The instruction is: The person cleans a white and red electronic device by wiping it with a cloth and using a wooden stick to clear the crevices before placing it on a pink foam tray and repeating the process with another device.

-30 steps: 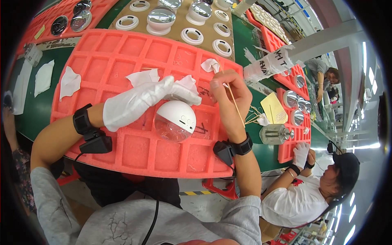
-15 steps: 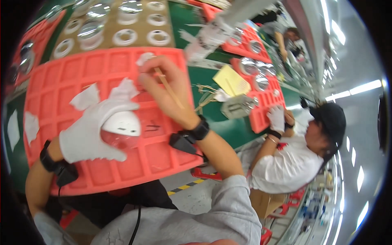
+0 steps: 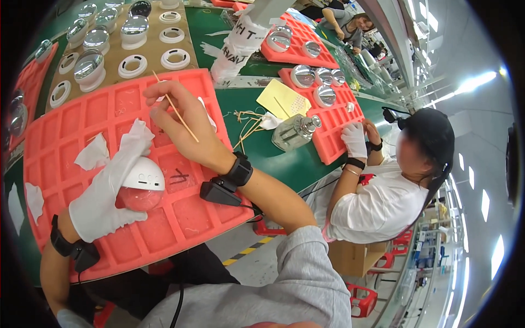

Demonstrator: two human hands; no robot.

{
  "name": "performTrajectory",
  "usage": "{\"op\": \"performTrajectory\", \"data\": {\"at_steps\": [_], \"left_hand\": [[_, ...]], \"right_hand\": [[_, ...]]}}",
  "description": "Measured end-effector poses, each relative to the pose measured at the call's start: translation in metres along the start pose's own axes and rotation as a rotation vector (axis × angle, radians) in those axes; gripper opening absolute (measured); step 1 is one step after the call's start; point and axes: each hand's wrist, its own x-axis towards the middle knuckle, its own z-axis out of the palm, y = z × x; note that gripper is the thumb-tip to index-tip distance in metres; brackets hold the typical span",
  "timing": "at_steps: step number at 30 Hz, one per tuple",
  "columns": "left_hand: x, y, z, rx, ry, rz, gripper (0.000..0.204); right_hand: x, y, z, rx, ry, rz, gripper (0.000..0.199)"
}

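My left hand, in a white glove, grips a small globe with a white base turned up and a clear dome below. Small slots and a dark switch show on the base. Above and to the right, my bare right hand holds a thin wooden stick slantwise, one end past the fingertips. Both hands are over a red foam tray with rectangular pockets. White scraps lie on the tray near my left hand.
Beyond the tray, clear domes and white rings stand on brown board. To the right are a glass bottle, loose sticks and a yellow sheet. A co-worker sits at another red tray.
The view has shifted, so the scene sits farther left. More of the stick now sticks out past my right fingertips. My left hand keeps its hold on the globe.
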Motion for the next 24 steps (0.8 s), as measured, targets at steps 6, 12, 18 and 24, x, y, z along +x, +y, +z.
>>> {"op": "performTrajectory", "data": {"at_steps": [6, 12, 18, 24], "left_hand": [[0.002, 0.014, 0.02, 0.011, 0.166, -0.017, 0.089], [0.001, -0.003, 0.027, -0.038, 0.211, 0.034, 0.08], [0.003, -0.002, 0.026, -0.051, 0.2, 0.038, 0.076], [0.006, 0.0, 0.016, -0.077, 0.169, 0.087, 0.069]], "right_hand": [[-0.004, -0.004, 0.0, 0.171, 0.025, 0.132, 0.023], [-0.002, -0.007, -0.003, 0.144, 0.007, 0.193, 0.03], [-0.005, 0.001, -0.007, 0.197, -0.036, 0.198, 0.034], [-0.002, -0.001, -0.009, 0.07, -0.015, 0.029, 0.037]]}}
